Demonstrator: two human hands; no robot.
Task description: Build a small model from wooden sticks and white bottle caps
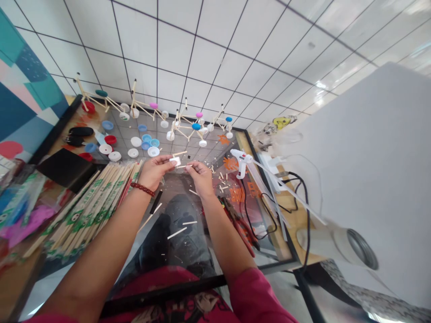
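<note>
Over the middle of the glass tabletop, my left hand (153, 172) is closed on a small white cap (175, 161) between thumb and fingers. A short wooden stick (179, 153) shows just above that cap; whether it is joined to it I cannot tell. Close by on the right, my right hand (201, 179) pinches another thin wooden stick (183, 167), its tip pointing toward the cap. Loose cut sticks (177, 233) lie on the glass nearer to me. Beyond my hands lie several white and blue bottle caps (153, 151).
Stick figures with cap wheels (195, 127) line the table's far edge. A white glue gun (241, 162) and its black cord are at the right, near red-handled pliers (245, 233). Wrapped chopsticks (89, 208) and a black box (71, 169) sit left. A cylindrical container (336, 246) lies right.
</note>
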